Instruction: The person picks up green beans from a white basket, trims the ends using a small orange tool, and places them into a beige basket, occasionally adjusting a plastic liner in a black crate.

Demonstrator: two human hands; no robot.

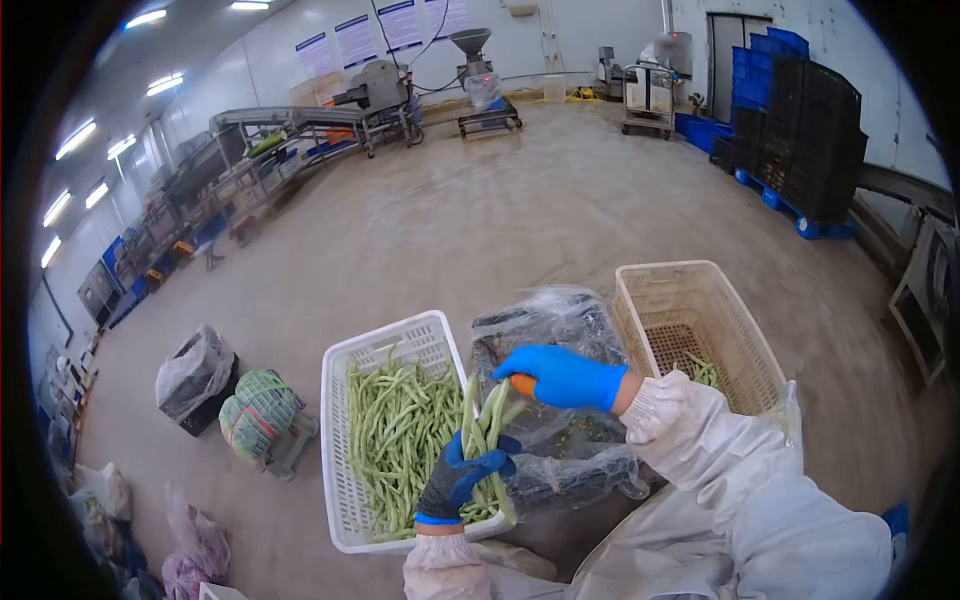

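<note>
My left hand (465, 478), in a dark glove with blue fingers, is closed around a bunch of long green beans (482, 425) above the right side of a white plastic crate. More green beans (400, 440) fill that white crate (336, 470). My right hand (568, 378), in a blue glove, grips an orange-handled tool (523, 384) close to the upper ends of the bunch. Its working end is hard to make out. Beneath my right hand stands a dark crate covered in clear plastic (560, 325), with small green scraps (590, 428) on it.
A beige crate (715, 300) at right holds a few bean pieces (703, 372). To the left sit a green wrapped bundle (260, 410) and a plastic-covered box (197, 375). Purple bags (197, 555) lie lower left. Stacked black crates (810, 140) and a conveyor (270, 120) stand farther off.
</note>
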